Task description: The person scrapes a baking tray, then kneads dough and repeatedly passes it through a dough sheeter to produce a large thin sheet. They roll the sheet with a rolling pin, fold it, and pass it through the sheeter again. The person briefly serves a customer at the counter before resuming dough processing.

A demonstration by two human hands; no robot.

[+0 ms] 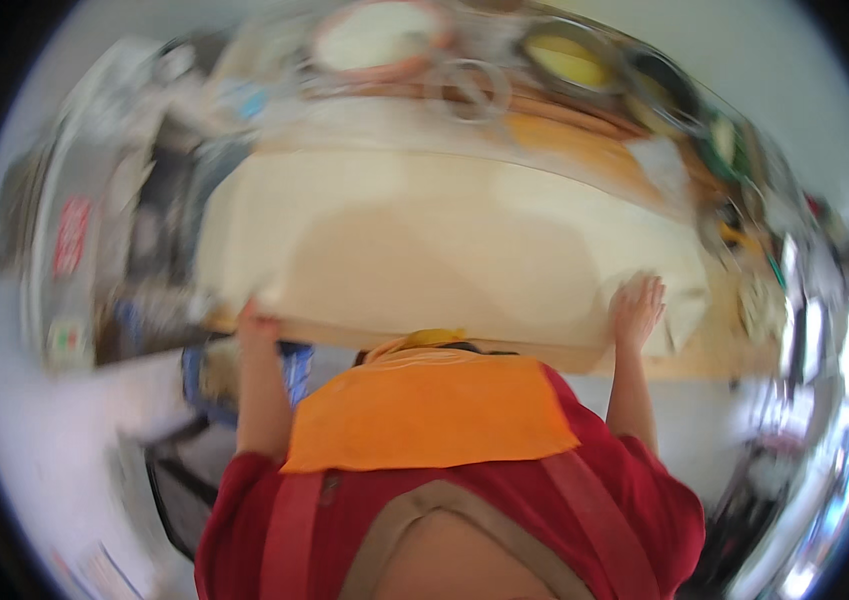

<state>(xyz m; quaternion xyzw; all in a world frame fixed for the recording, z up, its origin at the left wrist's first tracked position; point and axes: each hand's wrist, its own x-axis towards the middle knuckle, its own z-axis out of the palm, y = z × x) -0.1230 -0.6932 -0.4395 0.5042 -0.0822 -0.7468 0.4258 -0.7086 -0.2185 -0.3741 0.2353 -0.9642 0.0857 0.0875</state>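
A wide, pale sheet of what looks like rolled dough (424,247) spreads across a wooden work surface (739,364) before me. At its near left edge, my left hand (259,324) touches or pinches the sheet; blur hides how the fingers are set. My right hand (638,307) rests flat on the sheet near its right end, fingers extended and pointing away from me. Beside that hand the sheet's right corner is creased. My shadow falls over the middle of the sheet.
Along the back stand a wide reddish-rimmed basin (383,37) with white contents, a metal bowl (567,58) holding something yellow, and a dark pot (661,86). A clear round lid or ring (468,90) lies nearer. Plastic-covered items crowd the left, and a dough-like lump (762,304) sits far right.
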